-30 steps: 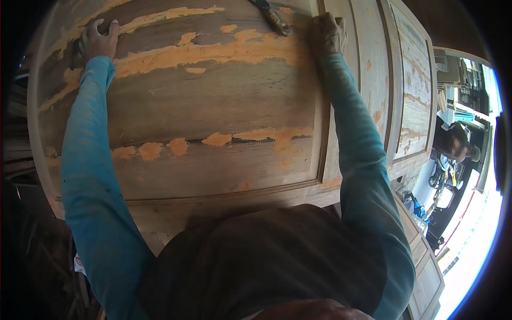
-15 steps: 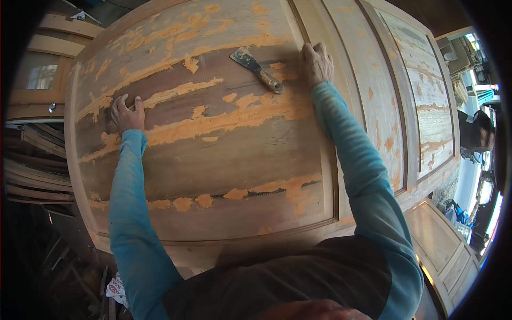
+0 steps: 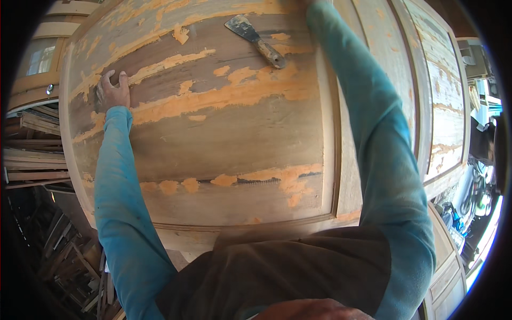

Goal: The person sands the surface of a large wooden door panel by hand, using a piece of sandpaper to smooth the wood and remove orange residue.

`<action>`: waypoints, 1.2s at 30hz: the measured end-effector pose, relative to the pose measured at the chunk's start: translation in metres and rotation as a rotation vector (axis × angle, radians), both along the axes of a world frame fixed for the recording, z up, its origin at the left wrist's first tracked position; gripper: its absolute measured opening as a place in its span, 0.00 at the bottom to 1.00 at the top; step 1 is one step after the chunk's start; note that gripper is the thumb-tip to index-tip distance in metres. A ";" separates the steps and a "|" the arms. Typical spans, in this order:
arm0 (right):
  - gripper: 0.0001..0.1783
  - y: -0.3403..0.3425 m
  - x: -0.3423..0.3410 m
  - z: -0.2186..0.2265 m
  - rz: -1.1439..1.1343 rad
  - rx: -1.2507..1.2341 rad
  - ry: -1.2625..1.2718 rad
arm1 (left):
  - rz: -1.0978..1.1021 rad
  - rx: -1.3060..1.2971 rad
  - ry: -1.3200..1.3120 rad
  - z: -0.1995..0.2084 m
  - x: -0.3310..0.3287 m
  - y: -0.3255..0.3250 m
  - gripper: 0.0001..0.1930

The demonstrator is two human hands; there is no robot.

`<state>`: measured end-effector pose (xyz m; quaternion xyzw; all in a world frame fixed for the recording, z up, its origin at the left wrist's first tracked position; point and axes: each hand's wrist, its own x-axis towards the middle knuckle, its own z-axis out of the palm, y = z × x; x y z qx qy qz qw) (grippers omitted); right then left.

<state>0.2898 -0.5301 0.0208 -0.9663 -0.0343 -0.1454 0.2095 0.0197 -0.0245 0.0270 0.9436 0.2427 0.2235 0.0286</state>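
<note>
A large wooden panelled door [image 3: 234, 128] lies flat in front of me, its brown panel streaked with orange filler [image 3: 213, 101]. My left hand [image 3: 113, 90] rests on the panel's left side beside a filler streak, thumb and fingers apart and bent. Only a sliver of my right hand [image 3: 310, 2] shows at the top edge, far along the door's moulding; its fingers are out of the picture, so I cannot tell what they hold. Between the hands a putty knife [image 3: 256, 41] with a stained blade and a worn handle lies on the panel, touched by neither.
At the left are stacked wood strips [image 3: 40, 154] and another wooden door with a knob [image 3: 49, 89]. A second panelled door [image 3: 448, 266] stands low at the right. Scrap timber [image 3: 69, 250] fills the lower left.
My right arm has stretched farther away along the moulding, taking the hand almost out of view. My left hand appears higher and farther left, with the whole door shifted likewise.
</note>
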 end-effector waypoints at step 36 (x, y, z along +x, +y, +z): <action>0.11 -0.007 -0.129 0.025 -0.118 -0.044 -0.027 | 0.015 -0.062 -0.038 -0.004 0.004 -0.008 0.22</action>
